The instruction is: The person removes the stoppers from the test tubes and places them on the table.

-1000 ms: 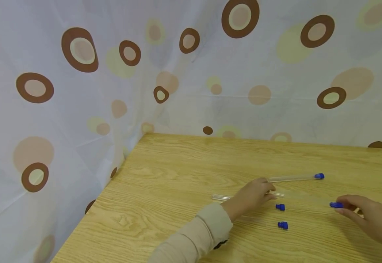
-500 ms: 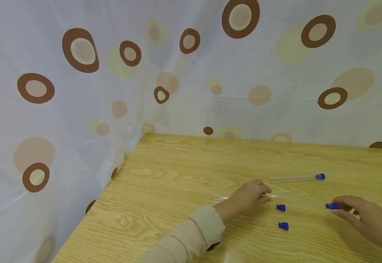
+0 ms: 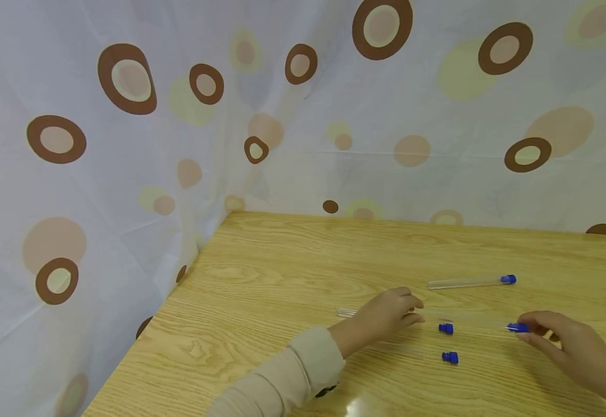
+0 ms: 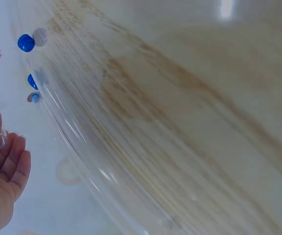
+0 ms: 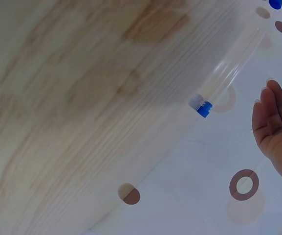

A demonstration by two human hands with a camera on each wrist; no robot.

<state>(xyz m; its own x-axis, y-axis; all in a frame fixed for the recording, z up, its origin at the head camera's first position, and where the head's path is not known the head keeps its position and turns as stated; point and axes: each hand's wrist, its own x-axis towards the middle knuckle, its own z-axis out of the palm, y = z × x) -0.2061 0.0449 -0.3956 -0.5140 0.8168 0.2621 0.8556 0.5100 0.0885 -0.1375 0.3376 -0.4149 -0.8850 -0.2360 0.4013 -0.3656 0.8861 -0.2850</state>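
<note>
Near the middle of the table, my left hand (image 3: 386, 317) pinches the rounded end of a clear test tube (image 4: 1, 141) between thumb and fingers. The tube stretches right toward my right hand (image 3: 569, 339), whose thumb and forefinger pinch a blue cap (image 3: 517, 328). That cap's narrow part is at the tube's open end and overlaps its clear wall in the head view. Beyond the hands lies another tube (image 3: 464, 283) with a blue stopper (image 3: 508, 279) in its end. Two loose caps, a farther cap (image 3: 446, 328) and a nearer cap (image 3: 450, 357), lie between the hands.
An uncapped tube (image 3: 347, 313) lies partly behind my left wrist. Another faint clear tube (image 3: 399, 349) lies on the near side of that forearm. The wooden table (image 3: 282, 260) meets a patterned curtain (image 3: 360, 174) at its back and left edges.
Both hands have drifted left with the tube and cap. The left hand has uncovered the end of the capped tube behind it. The loose caps and other tubes stay put.
</note>
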